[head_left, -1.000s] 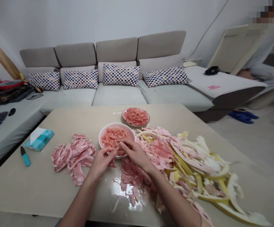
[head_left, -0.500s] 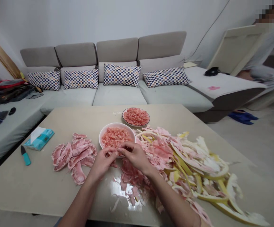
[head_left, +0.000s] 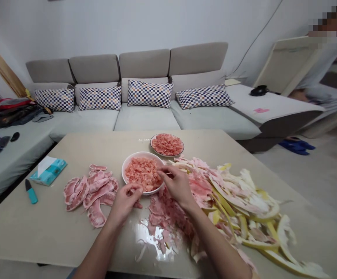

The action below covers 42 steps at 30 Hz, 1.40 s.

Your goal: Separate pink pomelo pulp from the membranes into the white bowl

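Observation:
A white bowl (head_left: 123, 176) filled with pink pomelo pulp (head_left: 142, 172) stands on the table in front of me. At its near left rim my left hand (head_left: 129, 199) is closed, thumb against fingers, on what looks like a pomelo segment, mostly hidden by the fingers. My right hand (head_left: 175, 184) is pinched at the bowl's right rim; a thin pale bit shows by its fingertips, too small to name. Peeled-apart pomelo segments (head_left: 98, 190) lie in a pile to the left. Pink membrane scraps (head_left: 159, 211) are spread under and beside my right forearm.
A dark-rimmed plate (head_left: 167, 145) of pulp sits behind the bowl. Yellow-and-white pomelo rind (head_left: 244, 224) is heaped at the right. On the left are a tissue pack (head_left: 50, 170) and a teal-handled knife (head_left: 31, 193). Past the table (head_left: 40, 232) stands a sofa (head_left: 145, 116); a person sits far right.
My right hand has moved right, away from my left hand, to the bowl's right rim. The left hand has stayed near the bowl's near left rim. More of the pulp now shows.

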Available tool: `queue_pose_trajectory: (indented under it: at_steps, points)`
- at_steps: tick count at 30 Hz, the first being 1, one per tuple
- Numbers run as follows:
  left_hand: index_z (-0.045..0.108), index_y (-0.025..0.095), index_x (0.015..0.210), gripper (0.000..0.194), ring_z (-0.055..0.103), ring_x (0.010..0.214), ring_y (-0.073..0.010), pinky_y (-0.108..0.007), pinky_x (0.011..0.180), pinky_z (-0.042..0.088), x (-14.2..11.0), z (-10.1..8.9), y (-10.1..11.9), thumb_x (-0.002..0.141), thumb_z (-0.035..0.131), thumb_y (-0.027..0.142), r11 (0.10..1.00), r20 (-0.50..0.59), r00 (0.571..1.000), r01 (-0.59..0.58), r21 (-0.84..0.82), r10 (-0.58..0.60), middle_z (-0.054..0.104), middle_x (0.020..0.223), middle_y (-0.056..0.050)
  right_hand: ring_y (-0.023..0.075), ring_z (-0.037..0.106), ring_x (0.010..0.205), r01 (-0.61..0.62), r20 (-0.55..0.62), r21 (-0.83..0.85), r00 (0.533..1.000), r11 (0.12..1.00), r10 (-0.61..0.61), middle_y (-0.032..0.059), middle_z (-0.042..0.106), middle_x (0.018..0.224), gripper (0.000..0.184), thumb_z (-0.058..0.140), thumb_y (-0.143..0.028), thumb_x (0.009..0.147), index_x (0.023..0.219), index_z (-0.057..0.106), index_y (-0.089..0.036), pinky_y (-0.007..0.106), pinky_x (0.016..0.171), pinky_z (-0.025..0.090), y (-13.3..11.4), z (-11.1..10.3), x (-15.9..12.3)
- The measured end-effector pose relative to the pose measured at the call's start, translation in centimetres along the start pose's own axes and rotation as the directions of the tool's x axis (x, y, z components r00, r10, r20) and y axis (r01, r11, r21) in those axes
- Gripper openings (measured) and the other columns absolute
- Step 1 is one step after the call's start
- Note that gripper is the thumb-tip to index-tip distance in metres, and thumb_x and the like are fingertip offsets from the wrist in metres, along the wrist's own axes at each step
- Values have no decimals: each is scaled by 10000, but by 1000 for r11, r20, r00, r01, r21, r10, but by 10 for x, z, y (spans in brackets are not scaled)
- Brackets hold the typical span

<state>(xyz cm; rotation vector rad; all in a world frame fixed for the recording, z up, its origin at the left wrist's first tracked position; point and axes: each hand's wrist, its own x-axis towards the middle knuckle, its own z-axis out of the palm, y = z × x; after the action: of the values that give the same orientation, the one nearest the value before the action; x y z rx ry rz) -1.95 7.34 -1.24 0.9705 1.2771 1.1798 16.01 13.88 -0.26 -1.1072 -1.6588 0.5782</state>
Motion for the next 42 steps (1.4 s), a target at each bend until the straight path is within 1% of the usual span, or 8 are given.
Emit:
queue_pose_trajectory:
  at_steps: [3,7,12,15,19,24,31,42]
  points:
    - [686,133,924,421,492,601,-117,-242,521,532,2,0,-3,677,736,470,999,20,1000,7,-45,-6,519,645,9,215,646,963,120,144,-22,983,993,-115,67,712,1013,292,512,-102,811,981,715,-226,364,871,496,8,6,-4]
    - [680,139,911,380,504,622,-108,-261,600,549,4,1,-2,730,699,473,985,68,997,54,-166,-43,522,669,10,233,642,1014,147,155,-108,979,983,-129,76,711,1088,361,493,-90,836,1116,664,-241,408,910,482,14,14,-9]
    - [684,134,1018,385,560,687,-124,-308,701,551,2,2,1,812,627,453,938,101,993,85,-336,-54,585,775,-32,238,654,855,134,161,-178,981,975,-106,82,731,888,153,568,-165,836,898,705,-196,383,819,492,8,13,-9]
    - [689,123,1069,397,575,723,-143,-329,730,543,2,1,1,858,568,437,924,136,990,76,-376,-27,627,860,-75,208,652,789,34,207,-79,978,996,-17,53,722,819,136,567,-202,848,807,697,-194,337,768,496,-1,12,-11]
    - [696,147,1095,342,583,768,-159,-353,759,531,0,-1,1,864,567,364,927,180,983,41,-373,28,645,1042,-111,184,664,766,-123,231,56,967,991,107,36,725,870,204,565,-198,834,997,687,-203,300,720,510,-7,14,-14]
    - [671,191,1159,356,591,814,-166,-339,813,502,-3,-1,4,812,638,263,945,211,977,67,-320,2,663,909,-64,214,678,830,-179,204,13,964,984,173,67,738,952,229,565,-258,852,1021,709,-201,356,803,508,-12,10,-16]
    - [583,235,1209,452,629,872,-179,-314,834,487,-5,1,6,779,697,316,976,195,973,-85,-198,124,661,1060,-72,209,669,913,-278,485,243,864,929,132,45,733,978,218,588,-320,858,1001,712,-211,331,848,501,-40,-4,-21]
    - [615,163,929,261,588,754,-116,-247,760,491,-10,5,1,727,755,251,952,203,978,18,-307,47,605,816,-8,148,586,669,-291,340,236,918,927,201,3,640,722,165,568,-316,859,788,621,-176,242,632,453,-49,-2,-38]
